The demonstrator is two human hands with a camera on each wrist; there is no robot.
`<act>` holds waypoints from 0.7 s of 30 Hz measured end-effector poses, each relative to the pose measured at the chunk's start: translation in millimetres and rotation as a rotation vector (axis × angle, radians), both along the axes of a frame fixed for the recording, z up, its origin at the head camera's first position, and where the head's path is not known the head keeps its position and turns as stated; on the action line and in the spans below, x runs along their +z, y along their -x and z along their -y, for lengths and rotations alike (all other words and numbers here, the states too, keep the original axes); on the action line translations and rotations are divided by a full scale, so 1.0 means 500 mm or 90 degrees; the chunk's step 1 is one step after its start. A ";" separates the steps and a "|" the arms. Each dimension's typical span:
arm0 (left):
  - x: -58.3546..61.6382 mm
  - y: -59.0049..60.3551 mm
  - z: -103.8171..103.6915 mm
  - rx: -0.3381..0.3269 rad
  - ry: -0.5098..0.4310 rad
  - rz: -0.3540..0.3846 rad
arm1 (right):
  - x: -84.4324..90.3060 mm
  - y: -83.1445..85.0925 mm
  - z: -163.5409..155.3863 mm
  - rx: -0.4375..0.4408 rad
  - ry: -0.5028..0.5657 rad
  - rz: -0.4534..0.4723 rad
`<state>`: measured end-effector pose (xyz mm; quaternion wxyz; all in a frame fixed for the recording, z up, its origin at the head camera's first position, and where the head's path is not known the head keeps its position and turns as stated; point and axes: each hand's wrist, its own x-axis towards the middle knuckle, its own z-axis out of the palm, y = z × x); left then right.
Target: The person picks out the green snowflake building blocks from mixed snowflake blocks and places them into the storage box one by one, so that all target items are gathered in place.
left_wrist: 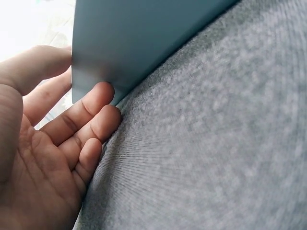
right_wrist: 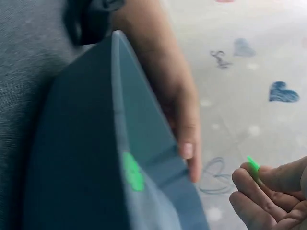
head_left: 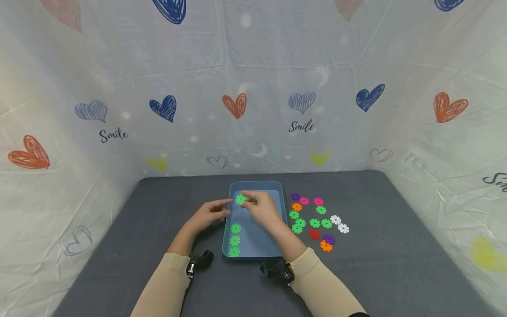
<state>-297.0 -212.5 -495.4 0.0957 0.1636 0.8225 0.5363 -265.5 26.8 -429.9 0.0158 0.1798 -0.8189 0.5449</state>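
Note:
A light blue tray (head_left: 273,193) lies on the grey mat, with three green snowflake discs (head_left: 235,240) in a line along its left side. My right hand (head_left: 259,208) pinches another green disc (head_left: 240,200) above the tray's far left part; the right wrist view shows that disc (right_wrist: 253,165) edge-on between fingertips. My left hand (head_left: 210,214) rests against the tray's left wall, its fingers (left_wrist: 91,122) touching the wall (left_wrist: 124,43) from outside, thumb over the rim.
Several loose discs lie on the mat right of the tray: green (head_left: 314,223), white (head_left: 339,223), orange (head_left: 326,245), purple (head_left: 295,196), pink (head_left: 318,201), red (head_left: 314,234). A heart-printed cloth (head_left: 253,88) walls in three sides.

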 end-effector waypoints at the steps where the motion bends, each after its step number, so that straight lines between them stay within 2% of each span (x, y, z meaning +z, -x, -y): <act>1: 0.000 -0.001 0.001 0.000 -0.002 0.001 | -0.008 0.002 0.006 -0.002 -0.008 0.002; 11: 0.003 -0.006 -0.004 0.001 -0.006 0.000 | -0.065 0.014 0.029 -0.019 -0.107 0.007; 15: 0.002 -0.005 -0.002 -0.002 -0.008 -0.006 | -0.079 0.016 0.031 -0.027 -0.128 0.027; 21: -0.001 -0.004 0.001 -0.003 -0.006 -0.009 | -0.089 0.013 0.039 -0.039 -0.183 0.016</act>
